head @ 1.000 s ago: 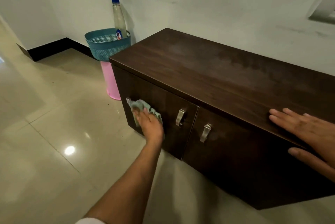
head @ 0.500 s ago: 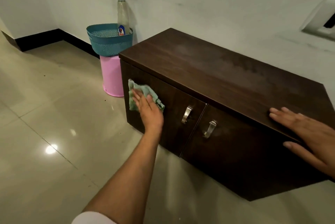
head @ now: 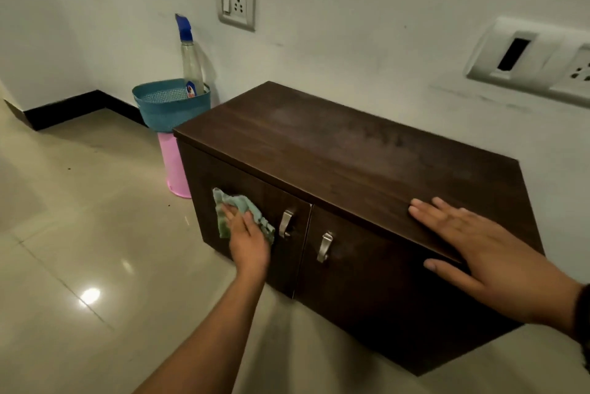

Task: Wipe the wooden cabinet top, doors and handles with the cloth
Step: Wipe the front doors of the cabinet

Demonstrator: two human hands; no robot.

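A low dark wooden cabinet [head: 351, 151] stands on the floor against the wall. Its front has two doors, each with a metal handle: the left handle [head: 286, 223] and the right handle [head: 324, 247]. My left hand [head: 247, 238] presses a pale green cloth [head: 238, 205] flat against the left door, just left of its handle. My right hand [head: 479, 250] lies flat with fingers spread on the cabinet top's front right edge, thumb hanging over the right door.
A teal basket [head: 169, 106] sits on a pink bin [head: 174, 167] at the cabinet's left end, holding a spray bottle [head: 191, 58] with a blue nozzle. Wall sockets [head: 237, 5] are above. Glossy tiled floor [head: 79, 250] spreads left and in front.
My left hand and the cloth slid up the left door, then right towards its handle. The right hand stayed on the top. The view shifted.
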